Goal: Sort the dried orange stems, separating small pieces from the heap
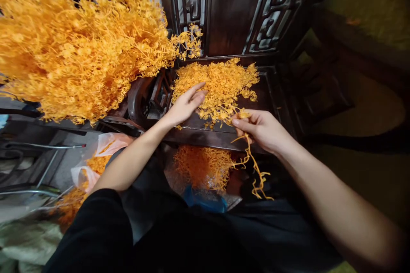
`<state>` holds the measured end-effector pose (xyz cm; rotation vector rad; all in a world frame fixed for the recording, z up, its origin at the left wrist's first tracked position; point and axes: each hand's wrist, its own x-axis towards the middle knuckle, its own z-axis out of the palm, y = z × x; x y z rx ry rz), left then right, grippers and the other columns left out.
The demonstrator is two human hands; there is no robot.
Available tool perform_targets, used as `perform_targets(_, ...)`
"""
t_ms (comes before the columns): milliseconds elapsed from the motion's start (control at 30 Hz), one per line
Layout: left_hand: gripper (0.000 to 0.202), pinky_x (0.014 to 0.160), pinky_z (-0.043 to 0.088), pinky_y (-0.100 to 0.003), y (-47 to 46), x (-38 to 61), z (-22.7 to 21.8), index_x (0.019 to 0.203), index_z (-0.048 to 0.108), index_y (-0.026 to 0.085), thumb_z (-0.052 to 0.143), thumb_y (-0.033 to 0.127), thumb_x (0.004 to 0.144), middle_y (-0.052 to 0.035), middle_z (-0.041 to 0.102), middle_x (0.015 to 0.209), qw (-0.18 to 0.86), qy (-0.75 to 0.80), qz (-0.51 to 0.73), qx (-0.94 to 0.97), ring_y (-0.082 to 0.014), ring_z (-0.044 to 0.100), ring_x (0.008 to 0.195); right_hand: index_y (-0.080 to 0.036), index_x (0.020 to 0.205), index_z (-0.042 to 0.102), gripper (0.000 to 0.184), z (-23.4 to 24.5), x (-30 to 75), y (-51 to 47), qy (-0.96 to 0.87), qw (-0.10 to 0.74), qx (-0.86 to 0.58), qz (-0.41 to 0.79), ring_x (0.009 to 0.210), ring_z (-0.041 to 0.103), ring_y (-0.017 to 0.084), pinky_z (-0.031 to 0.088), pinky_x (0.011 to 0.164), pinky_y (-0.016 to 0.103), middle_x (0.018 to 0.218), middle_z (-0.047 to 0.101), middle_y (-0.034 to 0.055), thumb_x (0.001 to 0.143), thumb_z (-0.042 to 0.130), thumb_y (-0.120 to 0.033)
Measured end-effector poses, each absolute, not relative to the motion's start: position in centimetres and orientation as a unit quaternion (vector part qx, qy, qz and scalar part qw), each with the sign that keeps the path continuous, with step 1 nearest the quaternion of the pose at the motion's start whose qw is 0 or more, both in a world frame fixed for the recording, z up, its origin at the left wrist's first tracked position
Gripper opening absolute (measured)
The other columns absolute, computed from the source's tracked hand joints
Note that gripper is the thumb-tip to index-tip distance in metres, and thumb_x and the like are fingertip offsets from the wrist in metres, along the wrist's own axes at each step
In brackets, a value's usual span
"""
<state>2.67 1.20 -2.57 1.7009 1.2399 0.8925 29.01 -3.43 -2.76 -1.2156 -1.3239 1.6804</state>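
Note:
A heap of small orange plastic flower pieces (221, 81) lies on the dark wooden bench seat (224, 136). My left hand (188, 102) rests over the heap's near left side, fingers stretched out and a little apart, with nothing gripped. At the heap's near right edge, my right hand (256, 128) is closed around an orange plastic flower stem. The bare, branching part of that stem (256, 170) hangs below the hand, over the seat's front edge. Its upper end runs toward the heap, partly hidden by my fingers.
A large mass of orange plastic flower sprays (80, 47) fills the upper left, beside the curled wooden armrest (139, 98). Orange bare stems (205, 166) sit below the seat near a blue bag (205, 199). Pink plastic bags (112, 141) stand on the left. A carved wooden backrest (237, 8) rises behind.

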Motion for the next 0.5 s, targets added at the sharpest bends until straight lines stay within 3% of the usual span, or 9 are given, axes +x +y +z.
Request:
perform_targets(33,0.070,0.090,0.058,-0.037,0.7,2.9,-2.1,0.158,0.046,0.026,0.061,0.058,0.097,-0.0164,0.062,0.149,0.421,0.471,0.343,0.695,-0.0263,0.069,0.118,-0.018,0.083,0.069,0.052,-2.8,28.8,-3.6,-0.504,0.327,-0.464,0.651,0.037,0.043,0.008,0.030,0.036,0.023,0.054,0.059,-0.0021,0.064,0.091,-0.060)
perform_targets(100,0.074,0.093,0.057,-0.038,0.0,3.0,-1.5,0.156,0.049,0.027,0.073,0.052,0.091,-0.0149,0.064,0.148,0.395,0.453,0.306,0.738,-0.0265,0.070,0.117,-0.018,0.084,0.068,0.050,-2.9,28.4,-4.0,-0.507,0.312,-0.464,0.656,0.038,0.045,0.009,0.033,0.038,0.023,0.056,0.060,-0.0026,0.067,0.089,-0.060)
perform_targets(267,0.037,0.104,0.050,-0.037,0.9,2.1,-2.2,0.127,0.074,0.018,0.063,0.040,0.099,-0.0128,0.076,0.128,0.254,0.450,0.222,0.827,-0.0238,0.071,0.115,-0.020,0.077,0.062,0.037,-2.8,28.0,-5.0,-0.605,0.269,-0.469,0.585,0.040,0.046,0.011,0.032,0.043,0.026,0.056,0.061,-0.0017,0.086,0.073,-0.054)
perform_targets(367,0.034,0.097,0.050,-0.034,2.3,2.0,-3.7,0.117,0.078,0.015,0.059,0.037,0.099,-0.0120,0.079,0.111,0.228,0.478,0.172,0.830,-0.0230,0.073,0.103,-0.021,0.077,0.067,0.027,-2.6,27.5,-5.4,-0.686,0.263,-0.491,0.468,0.046,0.050,0.013,0.033,0.049,0.027,0.058,0.063,0.0005,0.093,0.062,-0.042)
perform_targets(500,0.031,0.083,0.047,-0.030,4.3,2.8,-5.7,0.090,0.080,0.014,0.059,0.035,0.096,-0.0048,0.074,0.080,0.252,0.546,0.149,0.785,-0.0212,0.068,0.081,-0.020,0.085,0.075,0.019,-2.4,26.5,-5.3,-0.713,0.270,-0.507,0.403,0.054,0.055,0.016,0.034,0.055,0.028,0.059,0.065,0.0010,0.090,0.059,-0.029)
